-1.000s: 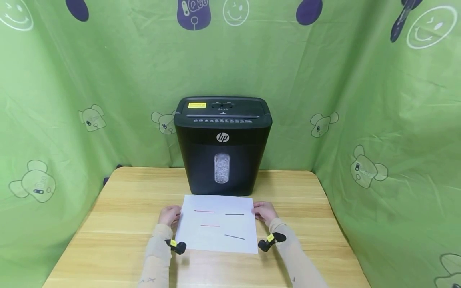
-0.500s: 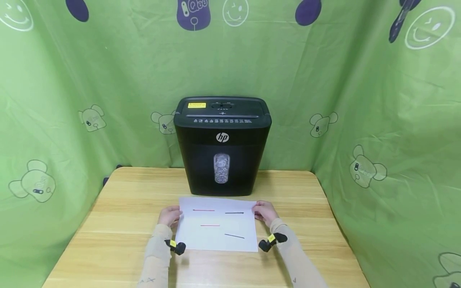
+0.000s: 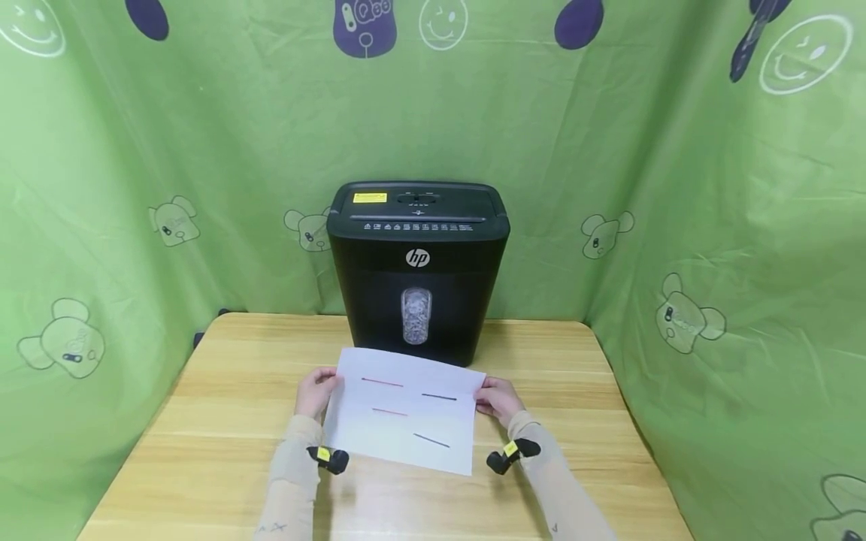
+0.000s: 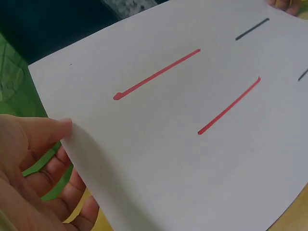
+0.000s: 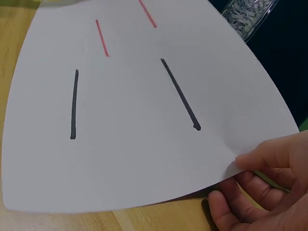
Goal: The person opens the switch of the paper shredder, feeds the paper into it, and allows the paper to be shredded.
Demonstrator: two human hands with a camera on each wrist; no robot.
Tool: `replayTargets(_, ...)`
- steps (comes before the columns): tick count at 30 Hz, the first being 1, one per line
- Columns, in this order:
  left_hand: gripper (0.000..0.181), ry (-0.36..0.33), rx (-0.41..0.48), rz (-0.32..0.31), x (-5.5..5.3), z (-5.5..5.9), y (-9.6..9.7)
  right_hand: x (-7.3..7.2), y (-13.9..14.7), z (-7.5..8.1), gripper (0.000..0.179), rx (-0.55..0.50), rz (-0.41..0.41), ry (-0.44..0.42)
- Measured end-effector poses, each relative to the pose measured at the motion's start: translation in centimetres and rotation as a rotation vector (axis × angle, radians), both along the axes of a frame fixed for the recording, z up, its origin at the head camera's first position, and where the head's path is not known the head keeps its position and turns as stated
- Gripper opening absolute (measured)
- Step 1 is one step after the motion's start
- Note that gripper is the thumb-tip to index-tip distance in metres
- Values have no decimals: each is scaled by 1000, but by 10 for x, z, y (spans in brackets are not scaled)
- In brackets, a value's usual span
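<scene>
A white sheet of paper (image 3: pixel 399 421) is held between both hands in front of the shredder, its left side raised higher than its right. Two red lines and two black lines are drawn on it. My left hand (image 3: pixel 316 392) pinches the left edge, thumb on top and fingers underneath, as the left wrist view shows on the paper (image 4: pixel 144 154). At the right edge near the far corner, my right hand (image 3: pixel 499 398) pinches the sheet the same way. Behind the paper stands a black HP paper shredder (image 3: pixel 372 300), its lower front partly covered by the sheet.
The shredder's window (image 3: pixel 416 315) shows paper shreds inside. A wooden table (image 3: pixel 223 391) lies beneath everything. Green patterned curtain (image 3: pixel 271 135) hangs behind and on both sides. Each wrist wears a small black camera, such as the left camera (image 3: pixel 329 459).
The paper's far edge has come up from the table. Its left side has risen with my left hand, so the sheet now slants. My right hand has barely moved; the shredder stays put.
</scene>
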State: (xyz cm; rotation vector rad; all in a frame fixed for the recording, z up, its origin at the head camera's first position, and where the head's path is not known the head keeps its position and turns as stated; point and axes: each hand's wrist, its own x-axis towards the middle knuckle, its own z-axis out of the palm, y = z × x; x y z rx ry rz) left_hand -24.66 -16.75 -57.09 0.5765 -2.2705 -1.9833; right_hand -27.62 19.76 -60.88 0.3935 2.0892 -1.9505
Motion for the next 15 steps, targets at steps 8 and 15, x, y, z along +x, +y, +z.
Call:
replayTargets(8, 20, 139, -104, -13, -3, 34, 7, 2, 0, 3, 31, 14, 19, 35)
replayTargets(15, 16, 231, -159, -22, 2, 66, 13, -2, 4, 24, 69, 145, 2, 165)
